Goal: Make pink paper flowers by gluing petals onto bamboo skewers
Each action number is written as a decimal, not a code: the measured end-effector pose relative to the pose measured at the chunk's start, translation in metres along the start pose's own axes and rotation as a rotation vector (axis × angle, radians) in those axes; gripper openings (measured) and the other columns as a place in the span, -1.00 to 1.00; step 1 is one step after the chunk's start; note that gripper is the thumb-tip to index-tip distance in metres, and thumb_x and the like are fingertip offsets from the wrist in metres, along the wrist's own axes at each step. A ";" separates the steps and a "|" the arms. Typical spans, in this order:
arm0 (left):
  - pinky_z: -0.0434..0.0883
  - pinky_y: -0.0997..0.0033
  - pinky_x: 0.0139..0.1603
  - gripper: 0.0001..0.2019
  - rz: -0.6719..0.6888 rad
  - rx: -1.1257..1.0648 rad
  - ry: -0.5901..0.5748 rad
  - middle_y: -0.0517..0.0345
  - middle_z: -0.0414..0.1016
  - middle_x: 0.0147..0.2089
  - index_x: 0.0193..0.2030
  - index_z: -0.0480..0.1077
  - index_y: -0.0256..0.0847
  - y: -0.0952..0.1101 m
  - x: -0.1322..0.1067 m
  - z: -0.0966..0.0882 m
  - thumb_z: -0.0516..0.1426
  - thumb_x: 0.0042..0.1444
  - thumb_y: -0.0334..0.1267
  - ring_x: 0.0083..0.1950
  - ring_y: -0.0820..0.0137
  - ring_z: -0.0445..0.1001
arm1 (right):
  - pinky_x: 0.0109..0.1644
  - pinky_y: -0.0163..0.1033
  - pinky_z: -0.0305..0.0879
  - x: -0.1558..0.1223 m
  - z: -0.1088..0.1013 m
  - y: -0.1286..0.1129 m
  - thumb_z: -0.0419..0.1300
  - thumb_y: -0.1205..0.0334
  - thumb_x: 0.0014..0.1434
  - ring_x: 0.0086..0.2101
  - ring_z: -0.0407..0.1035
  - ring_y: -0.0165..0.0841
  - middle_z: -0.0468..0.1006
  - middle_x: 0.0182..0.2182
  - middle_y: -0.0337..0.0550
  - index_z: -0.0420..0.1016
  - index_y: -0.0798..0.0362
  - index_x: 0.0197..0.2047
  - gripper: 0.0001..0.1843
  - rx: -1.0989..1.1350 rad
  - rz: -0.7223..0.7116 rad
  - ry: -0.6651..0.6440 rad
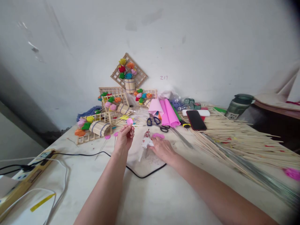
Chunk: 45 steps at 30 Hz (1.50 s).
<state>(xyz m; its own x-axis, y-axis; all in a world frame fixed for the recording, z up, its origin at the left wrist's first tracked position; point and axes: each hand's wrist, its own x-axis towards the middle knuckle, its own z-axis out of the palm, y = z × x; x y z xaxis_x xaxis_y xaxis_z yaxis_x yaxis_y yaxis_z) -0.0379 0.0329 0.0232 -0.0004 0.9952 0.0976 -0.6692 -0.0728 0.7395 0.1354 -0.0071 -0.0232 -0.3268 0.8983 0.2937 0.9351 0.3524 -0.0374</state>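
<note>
Between its pinched fingertips, my left hand (125,137) holds a thin stem with a round pink paper petal (129,121) at its top. My right hand (162,148) is closed at the handle of a white hot glue gun (147,142), whose red-speckled nozzle end points away from me. The right fingers partly hide the handle. Just beyond those fingers lies another pink paper piece (158,136). Left of my left hand, a small pink petal (107,137) lies on the table with a thin wire by it.
Bamboo lattices with paper flowers (93,126) stand at the back left. Scissors (153,121), pink crepe paper (169,114) and a phone (196,120) lie beyond my hands. Many bamboo sticks (234,134) and a green bottle (240,106) are right. A black cord (140,177) crosses near a power strip (30,175).
</note>
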 end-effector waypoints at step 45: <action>0.32 0.46 -0.36 -0.82 -0.263 0.324 -0.396 0.08 0.47 -0.56 -0.50 0.45 -0.31 -0.035 -0.036 0.040 0.30 -0.23 -0.26 -0.49 0.45 0.42 | -0.52 -0.38 0.02 0.014 -0.058 0.026 0.27 0.26 -0.25 -0.63 0.11 -0.56 0.34 -0.67 -0.35 0.47 0.13 -0.53 -0.86 1.677 0.337 0.047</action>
<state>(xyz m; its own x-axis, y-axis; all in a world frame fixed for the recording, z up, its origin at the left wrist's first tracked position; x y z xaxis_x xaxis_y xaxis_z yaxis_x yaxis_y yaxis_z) 0.0147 -0.0033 0.0203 0.4555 0.8867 0.0787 -0.3476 0.0957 0.9328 0.1632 -0.0004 0.0353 -0.1276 0.9880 0.0876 -0.2104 0.0593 -0.9758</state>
